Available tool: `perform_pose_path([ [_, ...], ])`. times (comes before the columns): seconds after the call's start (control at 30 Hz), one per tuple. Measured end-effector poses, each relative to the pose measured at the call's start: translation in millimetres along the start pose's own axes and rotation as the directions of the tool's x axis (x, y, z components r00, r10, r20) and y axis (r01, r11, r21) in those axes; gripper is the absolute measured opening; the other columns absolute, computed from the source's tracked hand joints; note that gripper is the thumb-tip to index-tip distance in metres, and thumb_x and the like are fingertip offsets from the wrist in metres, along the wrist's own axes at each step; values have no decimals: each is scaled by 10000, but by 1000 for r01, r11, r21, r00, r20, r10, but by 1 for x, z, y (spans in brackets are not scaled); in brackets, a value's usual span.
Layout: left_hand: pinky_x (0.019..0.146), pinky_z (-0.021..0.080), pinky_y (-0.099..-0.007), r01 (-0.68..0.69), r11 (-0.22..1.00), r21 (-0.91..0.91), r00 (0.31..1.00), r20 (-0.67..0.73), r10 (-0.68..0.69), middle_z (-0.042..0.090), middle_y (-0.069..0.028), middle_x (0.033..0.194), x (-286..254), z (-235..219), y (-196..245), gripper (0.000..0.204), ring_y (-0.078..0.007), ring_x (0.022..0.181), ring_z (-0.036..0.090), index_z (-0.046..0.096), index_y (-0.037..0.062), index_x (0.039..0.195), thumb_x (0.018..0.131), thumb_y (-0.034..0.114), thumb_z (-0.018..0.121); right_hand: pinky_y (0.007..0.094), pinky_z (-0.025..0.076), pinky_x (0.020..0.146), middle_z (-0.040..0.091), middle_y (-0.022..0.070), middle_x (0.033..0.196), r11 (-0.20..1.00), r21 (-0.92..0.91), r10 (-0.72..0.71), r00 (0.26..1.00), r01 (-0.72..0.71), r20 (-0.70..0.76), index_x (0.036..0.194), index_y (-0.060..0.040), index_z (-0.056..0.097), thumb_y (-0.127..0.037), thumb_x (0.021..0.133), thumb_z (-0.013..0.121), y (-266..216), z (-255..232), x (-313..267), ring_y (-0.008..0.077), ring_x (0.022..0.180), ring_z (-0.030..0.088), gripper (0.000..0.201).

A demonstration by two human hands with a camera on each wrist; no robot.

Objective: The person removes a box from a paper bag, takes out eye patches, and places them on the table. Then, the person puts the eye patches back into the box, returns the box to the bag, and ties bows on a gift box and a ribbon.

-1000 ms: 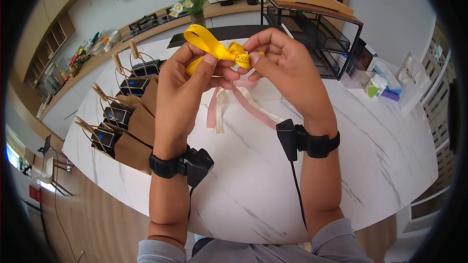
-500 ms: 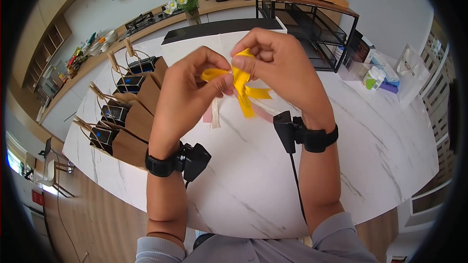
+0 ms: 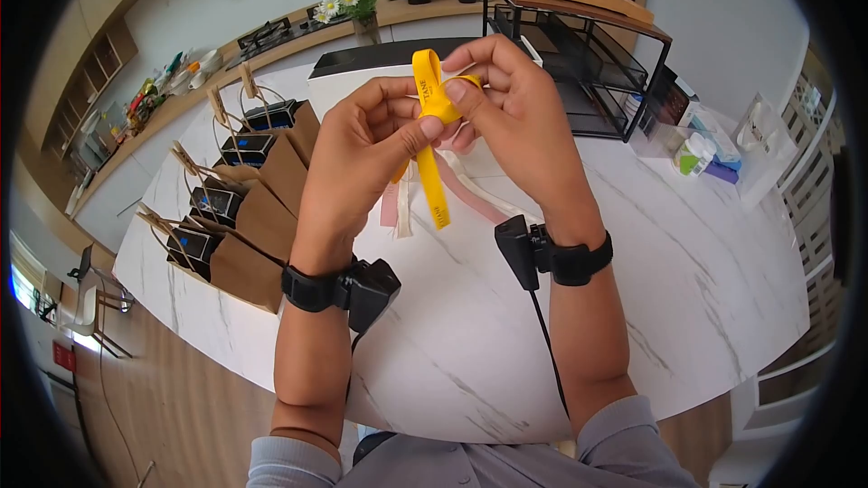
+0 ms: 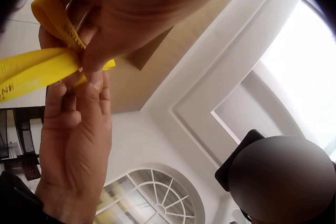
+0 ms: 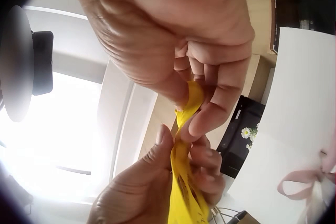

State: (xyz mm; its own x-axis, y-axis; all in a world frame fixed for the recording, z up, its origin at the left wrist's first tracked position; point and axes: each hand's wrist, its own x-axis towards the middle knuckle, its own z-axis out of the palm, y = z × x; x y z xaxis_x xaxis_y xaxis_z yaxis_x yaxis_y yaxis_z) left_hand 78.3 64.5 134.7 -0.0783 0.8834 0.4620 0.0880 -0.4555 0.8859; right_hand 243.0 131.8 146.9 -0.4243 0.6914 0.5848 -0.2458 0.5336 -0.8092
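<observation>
A yellow printed ribbon (image 3: 432, 185) is held between both hands above the table, one loop standing up and a tail hanging down. My left hand (image 3: 366, 140) pinches its gathered middle between thumb and fingers. My right hand (image 3: 517, 122) pinches a loop just to the right, thumb against fingers. In the right wrist view the ribbon (image 5: 181, 182) runs from the right fingertips down past the left thumb. Beyond the hands stands a white box (image 3: 336, 90) with a black top, and a pink ribbon (image 3: 389, 208) and a cream ribbon (image 3: 404, 203) hang before it.
Several brown paper bags (image 3: 249, 262) with black boxes inside stand along the table's left side. At the back right are a black metal rack (image 3: 624, 104), a white bottle (image 3: 693, 154) and a white bag (image 3: 764, 140). A flower vase (image 3: 364, 30) stands behind.
The yellow ribbon has turned in the hands: its loop, earlier leaning left, now stands upright, and a tail hangs below. The right fingers have shifted their pinch along it.
</observation>
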Motion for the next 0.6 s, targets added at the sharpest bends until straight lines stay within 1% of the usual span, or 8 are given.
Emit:
perform_pose_path([
  [0.07, 779, 528, -246, -2, 999, 52, 1000, -7, 3, 718, -90, 1013, -1, -3, 2, 433, -123, 886, 687, 549, -48, 1291, 918, 75, 730, 241, 572, 655, 685, 105, 925, 998, -36, -49, 998, 51, 44, 1078, 30, 581, -38, 992, 564, 1, -2, 0, 104, 717, 681, 111],
  [0.13, 732, 513, -215, -13, 990, 139, 1000, -9, 15, 712, -61, 921, -2, -5, 2, 352, -92, 836, 657, 603, -38, 1184, 892, 81, 762, 241, 571, 669, 680, 105, 929, 998, -38, -49, 997, 51, 57, 1089, 25, 581, -49, 993, 567, 6, -4, 2, 104, 728, 680, 122],
  [0.27, 708, 509, -209, -29, 975, 222, 999, -19, 34, 712, -56, 888, -1, -5, 3, 290, -76, 800, 647, 632, -35, 1132, 899, 86, 754, 240, 563, 688, 668, 102, 923, 1000, 5, 15, 998, -15, 55, 1098, 18, 581, -96, 997, 586, 10, -1, 1, 113, 774, 682, 153],
  [0.33, 668, 502, -206, -17, 972, 236, 997, -71, 34, 711, -58, 871, -1, -5, 3, 248, -70, 757, 642, 650, -45, 1088, 902, 87, 750, 243, 560, 692, 668, 104, 920, 1000, 13, -10, 995, 9, 96, 1090, 17, 582, -113, 996, 597, 13, -2, 0, 118, 789, 682, 161],
  [0.4, 659, 498, -205, -21, 984, 179, 998, -58, 32, 715, -61, 894, 1, -6, -1, 272, -75, 761, 642, 640, -44, 1113, 924, 128, 734, 247, 558, 695, 669, 107, 916, 999, 24, -36, 990, 33, 135, 1082, 16, 583, -129, 996, 607, 15, -3, 1, 123, 803, 683, 171],
  [0.47, 650, 495, -205, -21, 992, 123, 999, -42, 26, 720, -64, 916, 0, -7, -3, 300, -81, 765, 643, 630, -43, 1138, 946, 169, 719, 249, 546, 678, 672, 108, 897, 994, -97, -47, 991, 59, 123, 1076, 14, 581, -139, 994, 622, 13, -4, 1, 120, 764, 673, 178],
  [0.53, 617, 483, -204, 38, 998, -40, 999, 31, -37, 714, -57, 895, 1, -5, 0, 308, -77, 748, 636, 639, -48, 1123, 961, 205, 705, 250, 541, 667, 674, 104, 883, 995, -96, -14, 995, 24, 96, 1075, 15, 582, -134, 991, 627, 10, -1, 1, 115, 740, 665, 177],
  [0.6, 610, 479, -202, 59, 998, -20, 997, 41, -58, 710, -54, 890, 1, -5, 2, 309, -77, 747, 635, 644, -45, 1121, 967, 218, 699, 251, 536, 657, 675, 99, 869, 995, -98, 17, 997, -10, 69, 1074, 16, 583, -130, 987, 632, 10, 0, 1, 110, 716, 656, 176],
])
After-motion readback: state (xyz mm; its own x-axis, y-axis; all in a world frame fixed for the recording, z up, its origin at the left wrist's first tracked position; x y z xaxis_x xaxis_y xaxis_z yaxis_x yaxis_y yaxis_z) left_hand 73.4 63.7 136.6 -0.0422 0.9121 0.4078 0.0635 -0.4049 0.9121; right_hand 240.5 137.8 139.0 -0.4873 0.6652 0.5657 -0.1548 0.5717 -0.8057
